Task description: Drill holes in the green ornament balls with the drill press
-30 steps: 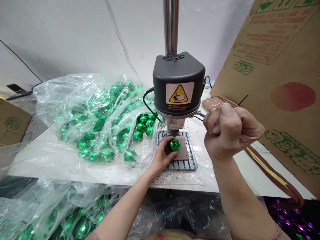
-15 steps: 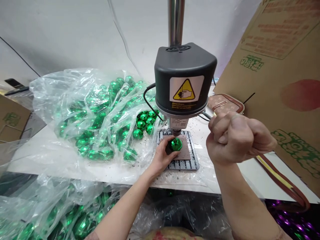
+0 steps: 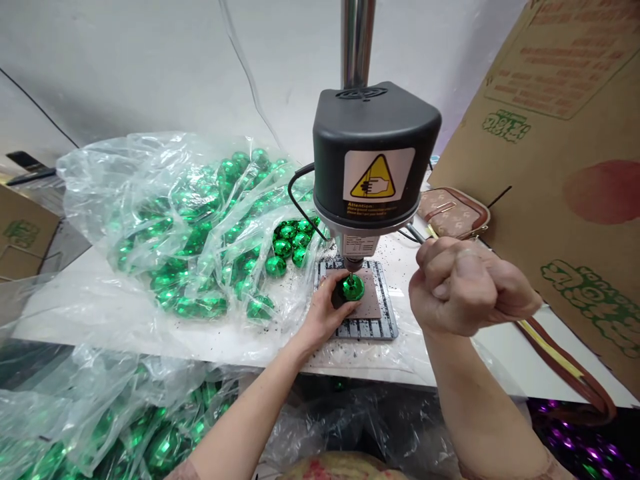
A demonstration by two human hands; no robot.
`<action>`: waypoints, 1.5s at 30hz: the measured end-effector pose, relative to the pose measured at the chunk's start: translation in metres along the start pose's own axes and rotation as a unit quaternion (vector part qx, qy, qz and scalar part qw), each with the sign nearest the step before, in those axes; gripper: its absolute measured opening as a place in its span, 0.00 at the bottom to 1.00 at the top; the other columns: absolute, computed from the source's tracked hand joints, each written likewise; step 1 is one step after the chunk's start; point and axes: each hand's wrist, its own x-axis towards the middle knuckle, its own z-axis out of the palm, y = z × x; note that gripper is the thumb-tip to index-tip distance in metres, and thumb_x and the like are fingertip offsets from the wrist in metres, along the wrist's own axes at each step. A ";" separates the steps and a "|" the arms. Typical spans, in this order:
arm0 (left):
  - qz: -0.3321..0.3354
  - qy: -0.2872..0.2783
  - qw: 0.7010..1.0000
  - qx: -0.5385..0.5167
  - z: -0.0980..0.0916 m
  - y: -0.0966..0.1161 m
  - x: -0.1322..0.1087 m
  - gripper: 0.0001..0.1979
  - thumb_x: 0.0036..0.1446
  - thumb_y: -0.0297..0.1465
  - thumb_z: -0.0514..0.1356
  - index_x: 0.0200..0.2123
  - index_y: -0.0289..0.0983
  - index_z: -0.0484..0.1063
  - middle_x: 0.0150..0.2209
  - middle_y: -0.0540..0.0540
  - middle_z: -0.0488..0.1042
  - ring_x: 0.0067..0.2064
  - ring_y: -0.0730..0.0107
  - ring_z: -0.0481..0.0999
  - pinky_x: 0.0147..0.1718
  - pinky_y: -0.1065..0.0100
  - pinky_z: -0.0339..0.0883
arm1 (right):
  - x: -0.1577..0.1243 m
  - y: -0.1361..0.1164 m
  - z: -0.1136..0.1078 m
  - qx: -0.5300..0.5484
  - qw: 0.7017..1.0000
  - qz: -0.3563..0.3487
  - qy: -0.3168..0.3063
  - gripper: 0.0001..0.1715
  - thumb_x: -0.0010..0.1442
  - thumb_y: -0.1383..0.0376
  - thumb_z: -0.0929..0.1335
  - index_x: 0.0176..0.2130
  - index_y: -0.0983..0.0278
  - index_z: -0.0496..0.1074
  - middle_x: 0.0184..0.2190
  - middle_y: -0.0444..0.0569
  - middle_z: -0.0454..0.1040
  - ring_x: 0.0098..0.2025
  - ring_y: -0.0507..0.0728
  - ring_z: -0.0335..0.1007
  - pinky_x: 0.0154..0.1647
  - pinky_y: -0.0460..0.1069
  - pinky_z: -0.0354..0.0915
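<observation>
A small bench drill press point(image 3: 376, 160) stands on a white table point(image 3: 90, 313), its bit down over a shiny green ball point(image 3: 353, 287). My left hand point(image 3: 323, 313) grips that ball and holds it on the ribbed base plate point(image 3: 380, 313) under the bit. My right hand point(image 3: 467, 287) is a closed fist around the drill's feed lever point(image 3: 414, 232), to the right of the drill head. Only the lever's metal stem shows past my fingers.
A clear plastic bag point(image 3: 165, 220) full of green balls lies open on the table at the left. A second bag of green balls point(image 3: 100, 427) sits below the table's front edge. A large cardboard box point(image 3: 565, 133) stands at the right, with a brown strapped pouch point(image 3: 453, 212) beside it.
My right fist has come down with the lever, and the drill head sits lower over the ball. My left hand has kept the ball in the same spot.
</observation>
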 end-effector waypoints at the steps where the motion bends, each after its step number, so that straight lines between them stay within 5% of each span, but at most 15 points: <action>1: 0.002 0.000 1.000 0.000 0.000 0.000 0.000 0.25 0.54 0.30 0.68 0.55 0.41 0.67 0.54 0.43 0.76 0.56 0.54 0.75 0.58 0.53 0.68 | -0.001 0.001 -0.001 0.005 1.000 -0.004 -0.002 0.22 0.55 0.79 0.63 0.21 0.64 0.45 0.15 0.36 0.44 0.15 0.42 0.42 0.17 0.44 0.48; 9: 0.012 -0.003 1.000 -0.012 -0.001 0.001 -0.001 0.25 0.55 0.30 0.68 0.55 0.42 0.67 0.55 0.43 0.75 0.57 0.56 0.74 0.59 0.55 0.67 | -0.011 0.004 -0.008 0.016 0.999 -0.020 -0.028 0.25 0.55 0.78 0.64 0.21 0.64 0.44 0.15 0.36 0.49 0.15 0.43 0.44 0.16 0.46 0.47; 17: 0.032 0.010 0.999 0.013 0.000 -0.001 0.002 0.26 0.55 0.30 0.68 0.57 0.41 0.68 0.54 0.42 0.76 0.56 0.55 0.76 0.57 0.54 0.70 | 0.043 -0.009 0.024 -0.062 0.982 0.178 0.034 0.26 0.60 0.73 0.66 0.17 0.61 0.52 0.13 0.36 0.51 0.15 0.46 0.47 0.18 0.49 0.48; 20: 0.094 0.088 0.991 0.046 -0.001 0.006 -0.009 0.24 0.56 0.30 0.67 0.55 0.40 0.69 0.52 0.41 0.76 0.54 0.57 0.77 0.54 0.55 0.73 | 0.052 -0.006 0.026 -0.049 0.981 0.186 0.017 0.25 0.60 0.70 0.67 0.18 0.59 0.53 0.12 0.36 0.53 0.15 0.48 0.46 0.17 0.50 0.46; 23: 0.206 0.166 0.960 0.095 -0.001 0.007 -0.048 0.28 0.54 0.31 0.70 0.57 0.42 0.67 0.51 0.40 0.75 0.52 0.57 0.79 0.49 0.56 0.76 | 0.051 -0.003 0.025 -0.038 0.984 0.176 0.020 0.24 0.60 0.69 0.67 0.19 0.58 0.53 0.13 0.36 0.53 0.16 0.47 0.47 0.18 0.49 0.46; 25: 0.284 0.121 0.943 0.126 0.000 -0.002 -0.088 0.30 0.53 0.33 0.71 0.58 0.44 0.67 0.54 0.38 0.75 0.50 0.55 0.80 0.45 0.58 0.78 | 0.049 -0.002 0.025 -0.037 0.985 0.169 0.024 0.23 0.61 0.69 0.66 0.20 0.58 0.53 0.14 0.37 0.53 0.16 0.46 0.48 0.20 0.48 0.47; 29: 0.380 -0.091 0.898 0.203 0.000 -0.039 -0.162 0.20 0.61 0.33 0.64 0.56 0.45 0.71 0.54 0.37 0.76 0.45 0.57 0.81 0.39 0.61 0.78 | 0.048 0.001 0.025 -0.028 0.987 0.159 0.023 0.23 0.61 0.69 0.66 0.21 0.57 0.53 0.14 0.37 0.53 0.17 0.45 0.46 0.21 0.49 0.46; 31: 0.367 -0.164 0.882 0.246 -0.001 -0.057 -0.184 0.19 0.64 0.29 0.59 0.58 0.45 0.71 0.53 0.38 0.77 0.46 0.59 0.80 0.42 0.61 0.77 | 0.048 0.002 0.024 -0.018 0.988 0.152 0.021 0.23 0.61 0.69 0.66 0.21 0.57 0.53 0.13 0.36 0.53 0.16 0.45 0.45 0.20 0.49 0.45; 34: 0.257 -0.202 0.884 0.334 -0.004 -0.066 -0.197 0.21 0.65 0.32 0.58 0.61 0.44 0.69 0.53 0.38 0.78 0.45 0.58 0.81 0.42 0.60 0.78 | 0.049 0.002 0.023 -0.016 0.988 0.154 0.017 0.23 0.62 0.69 0.66 0.21 0.57 0.53 0.13 0.36 0.54 0.15 0.45 0.46 0.19 0.48 0.46; 36: 0.232 -0.182 0.889 0.351 -0.008 -0.057 -0.194 0.22 0.65 0.36 0.60 0.61 0.42 0.68 0.51 0.37 0.78 0.43 0.59 0.82 0.39 0.62 0.78 | 0.048 0.002 0.023 -0.014 0.988 0.153 0.019 0.23 0.62 0.69 0.66 0.20 0.58 0.53 0.12 0.35 0.55 0.14 0.45 0.46 0.18 0.49 0.46; 38: 0.291 -0.130 0.895 0.311 -0.014 -0.039 -0.179 0.23 0.64 0.36 0.60 0.61 0.39 0.67 0.50 0.36 0.79 0.40 0.62 0.82 0.37 0.65 0.78 | 0.047 0.002 0.022 -0.014 0.988 0.151 0.021 0.23 0.61 0.70 0.67 0.20 0.57 0.54 0.12 0.35 0.55 0.14 0.46 0.45 0.17 0.50 0.44; 41: 0.351 0.011 0.899 0.260 -0.034 -0.009 -0.129 0.20 0.65 0.28 0.58 0.60 0.40 0.67 0.48 0.38 0.80 0.41 0.65 0.82 0.39 0.65 0.78 | 0.045 0.002 0.023 -0.020 0.988 0.150 0.026 0.24 0.61 0.71 0.67 0.20 0.57 0.53 0.12 0.36 0.54 0.13 0.47 0.45 0.16 0.50 0.43; 43: 0.292 0.113 0.912 0.266 -0.053 0.004 -0.079 0.19 0.65 0.23 0.55 0.58 0.40 0.67 0.46 0.41 0.79 0.46 0.64 0.81 0.44 0.64 0.77 | 0.044 0.001 0.023 -0.025 0.989 0.146 0.027 0.25 0.61 0.71 0.66 0.19 0.58 0.53 0.12 0.36 0.53 0.14 0.48 0.45 0.16 0.50 0.44; 45: 0.184 0.140 0.923 0.307 -0.072 0.008 -0.025 0.17 0.66 0.23 0.53 0.55 0.40 0.70 0.43 0.42 0.78 0.46 0.62 0.80 0.47 0.61 0.75 | 0.044 0.000 0.023 -0.028 0.988 0.151 0.025 0.25 0.62 0.70 0.66 0.19 0.58 0.52 0.12 0.36 0.53 0.14 0.47 0.45 0.16 0.50 0.46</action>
